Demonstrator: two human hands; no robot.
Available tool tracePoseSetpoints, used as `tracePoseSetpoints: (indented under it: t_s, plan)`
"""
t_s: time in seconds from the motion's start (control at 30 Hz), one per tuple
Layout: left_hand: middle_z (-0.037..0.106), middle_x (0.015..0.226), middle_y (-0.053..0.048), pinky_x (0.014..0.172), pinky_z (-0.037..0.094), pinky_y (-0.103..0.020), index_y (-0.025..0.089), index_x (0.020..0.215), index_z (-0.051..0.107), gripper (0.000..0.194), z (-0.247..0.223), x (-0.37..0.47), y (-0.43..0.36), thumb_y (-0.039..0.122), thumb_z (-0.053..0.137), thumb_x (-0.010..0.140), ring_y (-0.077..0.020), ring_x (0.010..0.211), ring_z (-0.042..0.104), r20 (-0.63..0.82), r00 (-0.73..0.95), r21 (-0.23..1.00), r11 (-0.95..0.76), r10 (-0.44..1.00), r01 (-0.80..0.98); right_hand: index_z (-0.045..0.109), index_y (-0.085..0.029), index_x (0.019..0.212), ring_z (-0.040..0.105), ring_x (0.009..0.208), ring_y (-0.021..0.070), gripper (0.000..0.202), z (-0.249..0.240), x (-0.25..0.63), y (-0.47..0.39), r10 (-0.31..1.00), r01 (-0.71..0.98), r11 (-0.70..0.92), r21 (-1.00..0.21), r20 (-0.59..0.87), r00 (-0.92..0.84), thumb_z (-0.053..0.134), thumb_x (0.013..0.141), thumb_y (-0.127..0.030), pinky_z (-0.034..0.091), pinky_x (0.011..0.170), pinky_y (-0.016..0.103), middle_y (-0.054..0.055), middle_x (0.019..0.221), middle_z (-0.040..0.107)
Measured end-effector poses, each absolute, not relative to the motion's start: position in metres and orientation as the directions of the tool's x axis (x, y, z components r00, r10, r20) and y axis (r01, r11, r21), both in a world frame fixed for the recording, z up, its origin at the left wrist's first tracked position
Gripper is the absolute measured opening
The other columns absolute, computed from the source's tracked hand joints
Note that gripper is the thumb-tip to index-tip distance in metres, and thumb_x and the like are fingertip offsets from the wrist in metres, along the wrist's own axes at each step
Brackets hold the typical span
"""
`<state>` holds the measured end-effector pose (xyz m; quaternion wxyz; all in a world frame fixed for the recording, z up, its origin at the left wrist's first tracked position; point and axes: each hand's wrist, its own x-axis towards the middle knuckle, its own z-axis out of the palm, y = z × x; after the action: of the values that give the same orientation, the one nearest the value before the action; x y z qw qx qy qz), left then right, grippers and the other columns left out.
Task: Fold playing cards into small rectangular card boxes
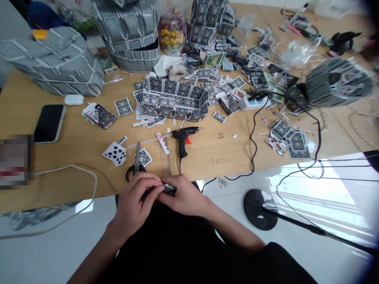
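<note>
My left hand (137, 197) and my right hand (185, 197) meet at the table's front edge, fingers closed on a small dark folded piece of playing card (169, 189). Much of that piece is hidden by my fingers. Just beyond my left hand lie black-handled scissors (136, 163), with a patterned card (145, 157) beside the blades. A ten of spades (115, 153) with a cut edge is further left. Past my right hand rests a black hot glue gun (184, 140) with an orange trigger. A cut red card strip (162, 143) lies over a clear ruler (165, 159).
Behind the glue gun stands an open box made of cards (174, 102). Large card-woven bags (130, 35) stand at the back left, near a phone (50, 123). Loose cards pile at the back right around a power strip (254, 103). A black cable (255, 142) crosses the right side.
</note>
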<state>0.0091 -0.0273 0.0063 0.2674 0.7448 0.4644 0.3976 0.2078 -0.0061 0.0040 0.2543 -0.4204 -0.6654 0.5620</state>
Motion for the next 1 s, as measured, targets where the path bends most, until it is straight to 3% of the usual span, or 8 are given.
tracePoseSetpoints:
  t_s: [0.13,0.23,0.4,0.53,0.67,0.87,1.0]
  plan:
    - [0.075,0.098,0.0,0.084,0.058,-0.023,0.023,0.105,0.069,0.001,-0.001,0.003,-0.031,0.022,0.068,0.105,-0.0147,0.09,0.074,0.159,0.055,0.854,-0.165,0.986,0.494,0.076,-0.018,0.096,0.066,0.061,0.0128,0.023,0.003,0.213,-0.004,0.875,0.083,-0.208,-0.975,-0.223,-0.429,0.074,0.102,-0.04,0.053,0.062,0.025,0.002,0.082,0.079]
    - [0.077,0.092,0.001,0.076,0.058,-0.022,0.024,0.11,0.07,0.009,-0.004,0.001,-0.031,0.03,0.066,0.107,-0.0143,0.079,0.074,0.029,0.055,0.891,-0.051,0.998,0.451,0.075,-0.018,0.091,0.062,0.052,0.011,0.025,0.0,0.217,-0.003,0.868,0.096,-0.236,-0.967,-0.254,-0.428,0.073,0.103,-0.04,0.052,0.056,0.024,0.003,0.078,0.079]
    - [0.065,0.066,0.006,0.059,0.047,-0.02,0.023,0.087,0.069,0.022,-0.001,0.002,-0.026,0.03,0.063,0.107,-0.011,0.058,0.061,0.027,0.152,0.865,-0.1,0.988,0.491,0.075,-0.018,0.09,0.067,0.059,0.012,0.023,0.003,0.221,-0.002,0.849,0.213,-0.134,-0.968,-0.223,-0.48,0.067,0.107,-0.03,0.052,0.063,0.024,0.001,0.074,0.077]
    - [0.062,0.064,0.006,0.056,0.045,-0.02,0.022,0.084,0.066,0.023,-0.003,0.004,-0.027,0.027,0.061,0.106,-0.011,0.055,0.059,0.056,0.125,0.85,-0.113,0.991,0.514,0.068,-0.02,0.079,0.065,0.058,0.0118,0.033,0.003,0.218,-0.004,0.856,0.265,-0.041,-0.963,-0.171,-0.488,0.064,0.11,-0.031,0.05,0.066,0.023,-0.003,0.064,0.068]
    - [0.066,0.066,0.005,0.058,0.046,-0.021,0.023,0.084,0.062,0.025,-0.008,0.006,-0.031,0.028,0.057,0.108,-0.012,0.058,0.066,0.023,0.122,0.855,-0.083,0.992,0.512,0.061,-0.021,0.075,0.059,0.055,0.0105,0.038,-0.001,0.215,-0.007,0.876,0.291,0.006,-0.957,-0.135,-0.463,0.061,0.112,-0.032,0.046,0.066,0.023,-0.005,0.062,0.064]
    - [0.056,0.056,0.005,0.057,0.044,-0.024,0.023,0.07,0.051,0.042,-0.011,0.012,-0.035,0.036,0.056,0.109,-0.0131,0.053,0.059,0.023,0.116,0.828,-0.084,0.993,0.555,0.056,-0.022,0.072,0.06,0.055,0.0123,0.057,0.001,0.216,-0.01,0.888,0.26,-0.037,-0.965,-0.151,-0.434,0.045,0.118,-0.053,0.048,0.068,0.026,-0.003,0.059,0.065]
    - [0.059,0.055,0.005,0.055,0.047,-0.024,0.023,0.078,0.061,0.038,-0.013,0.017,-0.038,0.039,0.053,0.112,-0.0141,0.05,0.062,-0.038,0.139,0.866,-0.037,0.99,0.498,0.055,-0.023,0.072,0.059,0.053,0.0133,0.059,0.002,0.217,-0.008,0.902,0.245,-0.057,-0.968,-0.155,-0.404,0.045,0.117,-0.06,0.049,0.068,0.028,-0.002,0.057,0.064]
